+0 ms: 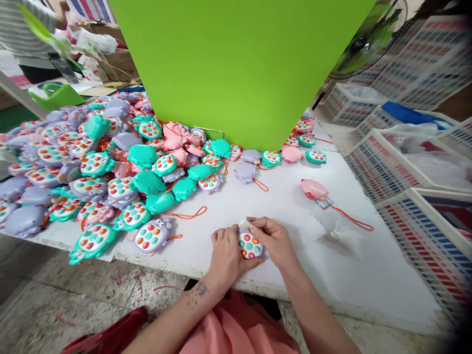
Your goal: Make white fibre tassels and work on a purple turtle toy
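Note:
Just above the table's front edge, my left hand [227,253] grips a purple animal-shaped button toy [250,246] by its left side. The toy's white face with several coloured round buttons is turned up. At its upper edge my right hand [273,240] pinches a small white wad [244,224], cloth or tissue, against it. To the right lies a pink toy [314,189] with an orange cord loop. Nearer to me is a crumpled sheer white piece [332,235]. A purple toy [153,236] lies face up to the left of my hands.
A large heap of teal, purple and pink toys [142,156] covers the table's left side. A tall green board [236,69] stands at the back. White plastic crates [401,167] and a fan [363,46] are on the right. Another person [25,34] is at far left.

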The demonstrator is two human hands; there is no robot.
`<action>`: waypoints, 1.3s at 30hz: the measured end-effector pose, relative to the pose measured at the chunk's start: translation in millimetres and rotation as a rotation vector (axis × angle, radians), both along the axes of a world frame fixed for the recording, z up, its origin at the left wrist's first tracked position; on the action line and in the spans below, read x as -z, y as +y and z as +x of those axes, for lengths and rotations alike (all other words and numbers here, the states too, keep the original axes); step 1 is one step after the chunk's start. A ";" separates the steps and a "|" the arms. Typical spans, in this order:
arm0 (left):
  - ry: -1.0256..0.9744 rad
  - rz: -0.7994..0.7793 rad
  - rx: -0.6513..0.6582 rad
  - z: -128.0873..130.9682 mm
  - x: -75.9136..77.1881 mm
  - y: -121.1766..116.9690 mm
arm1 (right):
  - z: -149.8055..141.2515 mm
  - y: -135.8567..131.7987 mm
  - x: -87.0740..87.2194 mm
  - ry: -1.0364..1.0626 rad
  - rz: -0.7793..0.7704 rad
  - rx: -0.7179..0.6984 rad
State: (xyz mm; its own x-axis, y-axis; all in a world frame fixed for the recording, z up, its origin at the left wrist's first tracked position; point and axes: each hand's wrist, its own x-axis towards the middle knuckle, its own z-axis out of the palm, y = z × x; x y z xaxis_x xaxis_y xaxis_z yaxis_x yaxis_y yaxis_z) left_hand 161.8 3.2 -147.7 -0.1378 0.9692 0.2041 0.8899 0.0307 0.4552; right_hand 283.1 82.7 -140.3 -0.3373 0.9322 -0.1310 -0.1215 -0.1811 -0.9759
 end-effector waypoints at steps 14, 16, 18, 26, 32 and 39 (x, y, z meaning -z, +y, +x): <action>0.007 -0.011 -0.003 -0.3 1.9 -2.1 | -9.1 -6.0 6.9 -0.260 0.277 0.003; 0.015 -0.004 0.005 -0.4 2.3 -2.0 | -9.5 -6.0 7.1 -0.286 0.285 0.042; 0.014 0.004 0.005 -0.8 2.3 -2.1 | -10.1 -6.1 6.6 -0.334 0.278 0.091; 0.009 -0.017 0.025 -2.0 1.5 -1.5 | -11.2 -6.3 4.7 -0.349 0.277 0.079; -0.047 -0.018 0.011 -3.1 0.2 -0.6 | -13.2 4.3 6.5 0.222 -0.213 0.237; -0.051 0.002 0.015 -2.2 0.4 -1.1 | 2.3 7.1 8.5 0.446 -0.378 0.322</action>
